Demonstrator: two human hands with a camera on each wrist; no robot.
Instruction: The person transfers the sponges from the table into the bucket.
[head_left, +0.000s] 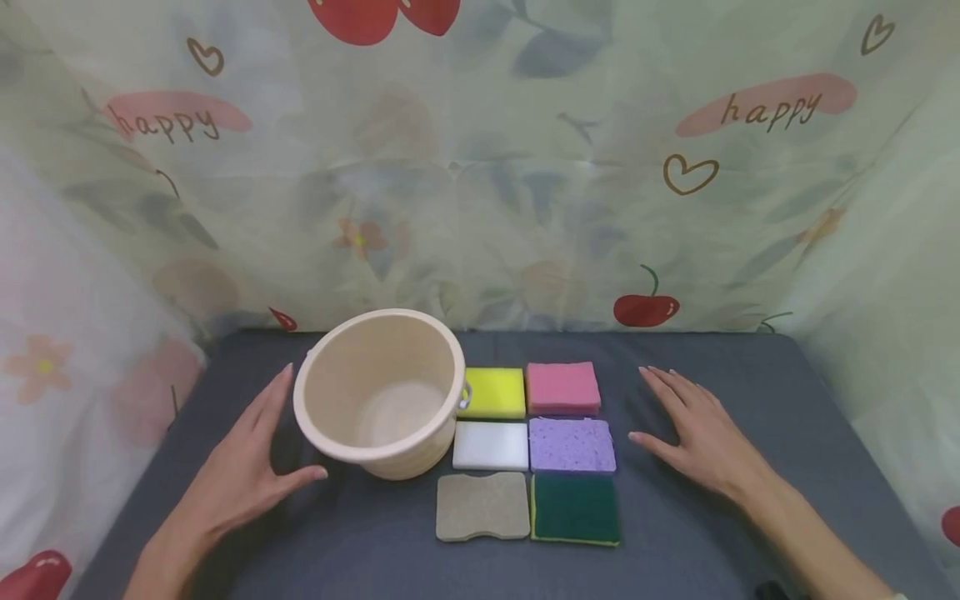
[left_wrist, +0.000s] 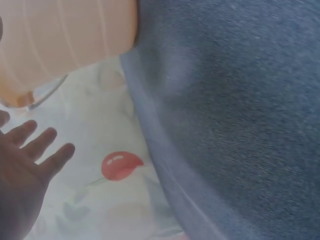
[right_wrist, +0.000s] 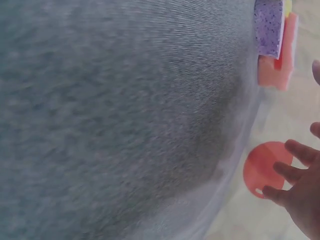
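A cream bucket with a metal handle stands left of centre on the dark cloth. My left hand is held beside its left side, fingers straight and thumb spread, holding nothing. Right of the bucket lie a yellow sponge, partly hidden by it, a pink sponge, a white sponge, a purple speckled sponge, a grey-beige sponge with notched sides and a green scouring sponge. My right hand is spread to the right of the purple sponge, apart from it and with nothing in its grasp.
Dark cloth covers the table. A printed curtain hangs behind it and along both sides. Near the bottom edge, by the right forearm, a small black object is partly visible.
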